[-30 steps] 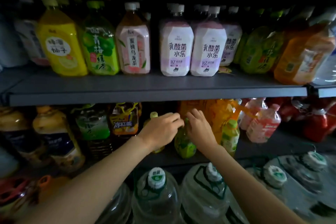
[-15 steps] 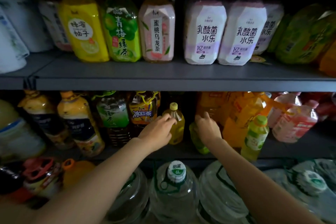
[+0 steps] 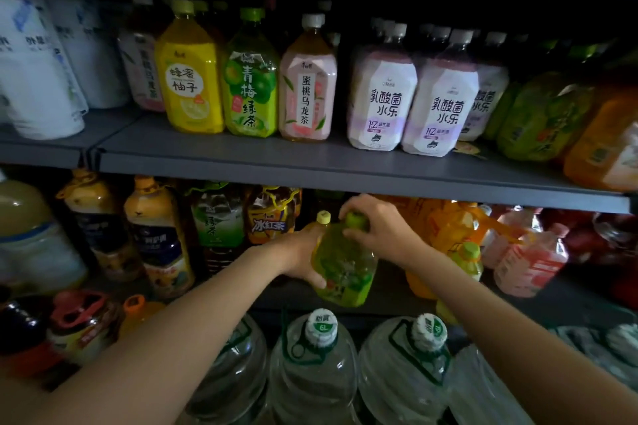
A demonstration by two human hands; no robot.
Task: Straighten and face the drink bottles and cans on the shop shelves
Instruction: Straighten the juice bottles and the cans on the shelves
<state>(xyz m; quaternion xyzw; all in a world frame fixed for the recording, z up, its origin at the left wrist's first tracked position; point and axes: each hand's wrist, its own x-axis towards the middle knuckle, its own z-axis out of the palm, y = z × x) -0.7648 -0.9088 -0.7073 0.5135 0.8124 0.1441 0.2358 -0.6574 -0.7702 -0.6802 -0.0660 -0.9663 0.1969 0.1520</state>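
Note:
A small green-capped bottle of green tea [image 3: 345,266] is held tilted just in front of the middle shelf [image 3: 345,174]. My left hand [image 3: 298,254] grips its body from the left, fingers curled under it. My right hand [image 3: 378,229] grips its neck and green cap from above. A small yellow-capped bottle [image 3: 322,219] stands right behind my left hand. Another small green-capped bottle [image 3: 466,260] stands to the right, in front of large orange bottles [image 3: 445,228].
The upper shelf holds a faced row: yellow [image 3: 191,79], green [image 3: 250,79], pink [image 3: 307,86] and white-lilac bottles [image 3: 381,100]. Large tea bottles [image 3: 217,217] fill the lower left, pink bottles [image 3: 528,262] the right. Big water jugs [image 3: 319,366] stand below.
Both hands were reaching into the lower shelf among the small bottles; now they have lifted the green bottle out toward me, tilted. The view has shifted down and left.

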